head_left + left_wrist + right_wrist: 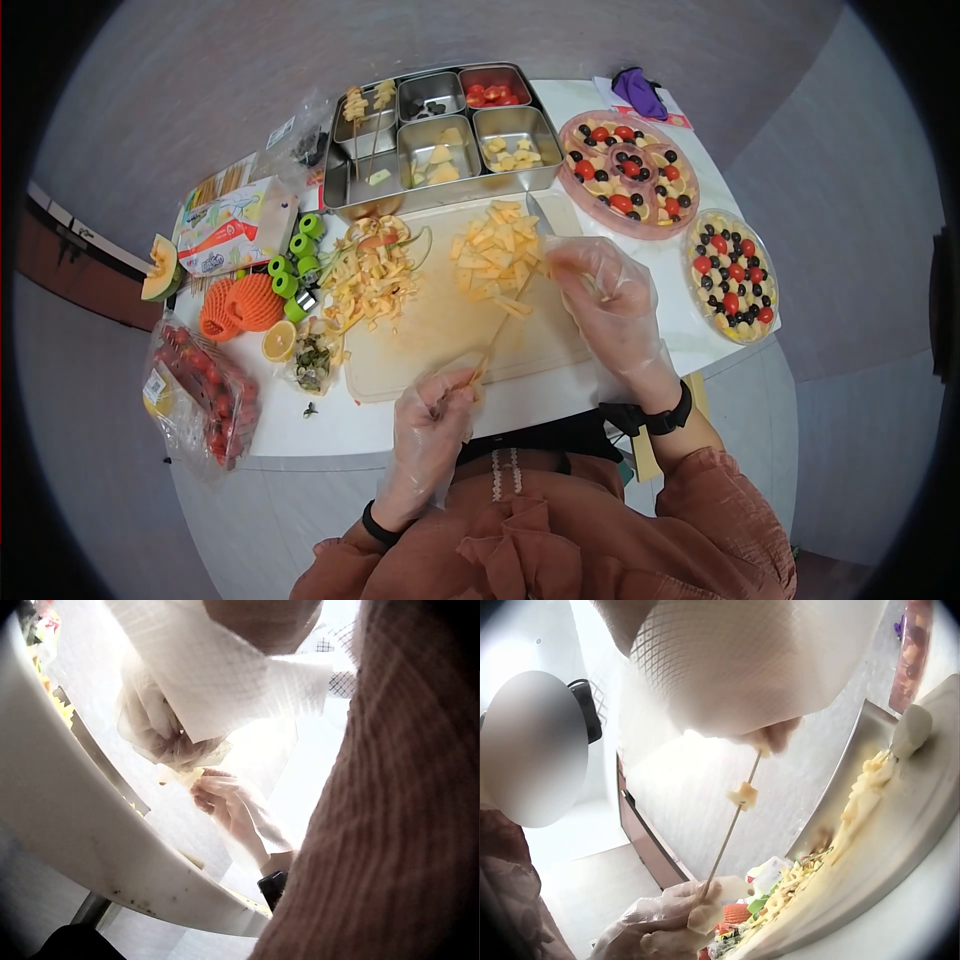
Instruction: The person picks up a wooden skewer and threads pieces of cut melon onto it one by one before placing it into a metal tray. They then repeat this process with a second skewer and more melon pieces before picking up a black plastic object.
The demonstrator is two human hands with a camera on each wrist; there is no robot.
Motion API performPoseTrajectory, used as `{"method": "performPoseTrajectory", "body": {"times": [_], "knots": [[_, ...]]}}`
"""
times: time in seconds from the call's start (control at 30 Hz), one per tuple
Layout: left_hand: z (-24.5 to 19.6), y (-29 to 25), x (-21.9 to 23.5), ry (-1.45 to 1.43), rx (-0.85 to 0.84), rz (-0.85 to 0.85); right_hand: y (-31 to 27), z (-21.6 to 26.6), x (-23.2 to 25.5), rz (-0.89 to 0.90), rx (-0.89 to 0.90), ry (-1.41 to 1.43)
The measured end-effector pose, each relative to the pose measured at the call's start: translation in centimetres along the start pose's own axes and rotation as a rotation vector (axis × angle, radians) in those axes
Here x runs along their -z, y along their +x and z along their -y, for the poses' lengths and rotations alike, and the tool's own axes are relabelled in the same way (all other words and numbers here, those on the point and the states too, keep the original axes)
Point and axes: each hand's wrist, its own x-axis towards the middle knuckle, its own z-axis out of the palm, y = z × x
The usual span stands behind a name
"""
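Both hands wear clear plastic gloves. My left hand point(430, 425) grips the lower part of a thin wooden skewer point(490, 355) near the board's front edge. A pale yellow star-shaped fruit piece point(742, 796) is threaded partway up the skewer. At the skewer's upper end, my right hand point(610, 300) pinches another small pale yellow piece point(762, 750) between thumb and fingers, partly hidden by the glove. Beneath the hands lies a cream cutting board point(400, 375). It bears a heap of cut yellow fruit point(495, 250) and a pile of peel and trimmings point(370, 275).
Behind the board stands a steel tray point(350, 205) with containers of fruit and skewers. A knife point(540, 212) lies by the heap. Fruit platters point(575, 200) are on the right. Left are green cutters point(285, 270), orange foam nets point(255, 303), half a lemon point(279, 341) and a tomato box point(205, 390).
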Motion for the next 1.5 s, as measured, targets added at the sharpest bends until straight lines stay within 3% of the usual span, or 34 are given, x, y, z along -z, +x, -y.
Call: {"method": "performPoseTrajectory", "body": {"times": [0.2,0.37,0.77,1.1,1.2,1.27,1.37,1.5], "knots": [[-0.4,-0.1,-0.1,0.004,0.015,0.000,0.0,-0.1,0.0,0.012,0.033,0.014],[0.7,0.3,0.0,0.185,-0.189,-0.058,0.0,-0.1,0.2,0.044,0.099,-0.019],[-0.7,0.4,-0.3,0.388,-0.369,-0.119,0.1,1.2,0.5,0.124,0.122,0.036],[-0.7,0.4,-0.3,0.412,-0.407,-0.132,-0.3,1.8,0.4,0.233,0.112,-0.066],[-1.0,0.4,-0.2,0.377,-0.367,-0.154,-0.1,0.8,0.5,0.128,0.122,0.064],[-0.6,0.6,0.4,0.433,-0.365,-0.176,0.2,-0.1,1.2,0.058,-0.141,0.100],[0.2,0.7,0.9,0.368,-0.304,-0.162,0.6,-2.3,1.8,0.125,-0.163,-0.121],[0.9,0.9,1.0,0.337,-0.307,-0.153,0.2,-3.8,0.8,0.271,-0.208,-0.184]]}}
